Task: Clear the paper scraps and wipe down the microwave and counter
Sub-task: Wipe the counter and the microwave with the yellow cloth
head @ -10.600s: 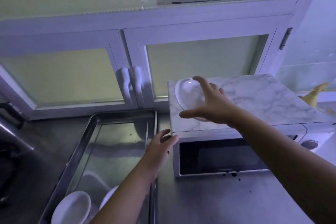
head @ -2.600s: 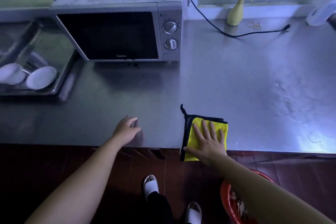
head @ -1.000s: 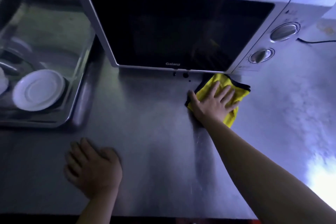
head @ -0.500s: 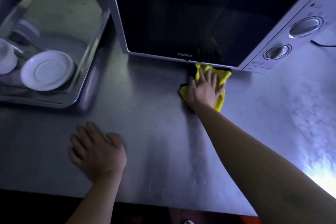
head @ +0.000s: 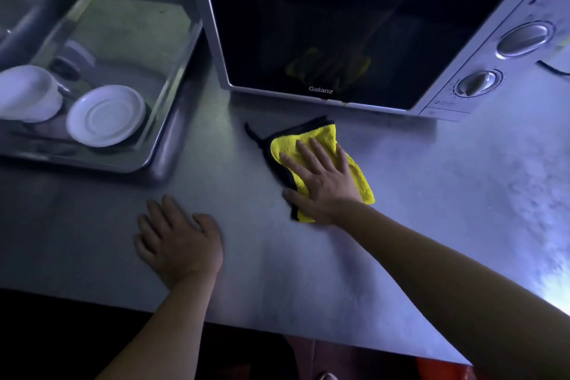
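The big shiny counter [head: 431,194] fills most of the view, the silver microwave [head: 354,25] with its dark door sits at the back of it, and a metal sink [head: 166,145] is to the left. The yellow cloth [head: 320,136] lies flat on the counter just in front of the microwave, with the right hand [head: 324,182] pressing on it, fingers straight, while the left hand [head: 179,241] rests flat on the bare counter and holds nothing. A white plate [head: 106,116] and a white cup [head: 27,92] sit in the sink
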Tool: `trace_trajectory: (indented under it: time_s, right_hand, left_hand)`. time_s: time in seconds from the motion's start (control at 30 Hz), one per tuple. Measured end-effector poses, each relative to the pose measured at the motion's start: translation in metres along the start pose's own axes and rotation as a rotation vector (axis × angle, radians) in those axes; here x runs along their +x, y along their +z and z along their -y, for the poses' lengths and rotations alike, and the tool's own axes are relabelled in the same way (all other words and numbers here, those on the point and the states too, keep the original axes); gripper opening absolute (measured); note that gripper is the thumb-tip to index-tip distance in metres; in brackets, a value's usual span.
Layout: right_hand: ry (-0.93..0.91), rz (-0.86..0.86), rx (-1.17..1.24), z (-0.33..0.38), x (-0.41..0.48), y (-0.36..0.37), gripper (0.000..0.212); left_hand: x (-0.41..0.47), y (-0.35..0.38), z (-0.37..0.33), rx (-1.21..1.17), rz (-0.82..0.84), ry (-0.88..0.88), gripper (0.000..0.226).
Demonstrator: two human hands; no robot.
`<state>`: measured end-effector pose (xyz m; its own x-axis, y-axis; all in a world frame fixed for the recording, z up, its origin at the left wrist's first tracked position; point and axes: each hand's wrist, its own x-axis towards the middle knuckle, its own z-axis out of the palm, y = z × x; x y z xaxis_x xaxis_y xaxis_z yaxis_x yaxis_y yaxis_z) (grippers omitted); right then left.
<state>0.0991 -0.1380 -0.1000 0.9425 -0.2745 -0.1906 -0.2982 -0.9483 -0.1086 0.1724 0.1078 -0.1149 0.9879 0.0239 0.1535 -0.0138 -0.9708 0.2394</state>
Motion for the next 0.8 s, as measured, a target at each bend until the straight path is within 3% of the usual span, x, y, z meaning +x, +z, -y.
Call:
trace_trajectory:
  time_s: [0.13, 0.37, 0.6, 0.7, 0.8]
  right_hand:
    - [0.012, 0.001, 0.011, 0.004, -0.082, 0.016, 0.069]
    - [0.209, -0.042, 0.105, 0.021, -0.228, 0.046, 0.066]
    - [0.427, 0.026, 0.195, 0.04, -0.259, 0.037, 0.061]
    - [0.402, -0.088, 0.181, 0.038, -0.269, 0.034, 0.058]
    - [0.344, 0.027, 0.15, 0.027, -0.266, 0.04, 0.062]
  left_hand:
    - [-0.002, -0.005, -0.001, -0.024, 0.018, 0.005, 0.062]
    - [-0.002, -0.008, -0.002, -0.08, 0.067, -0.015, 0.062]
    - [0.0, -0.001, 0.002, -0.082, 0.062, -0.024, 0.066]
    - [0.001, 0.001, 0.003, -0.068, 0.06, -0.029, 0.067]
    - [0.002, 0.0, 0.003, -0.062, 0.058, -0.026, 0.066]
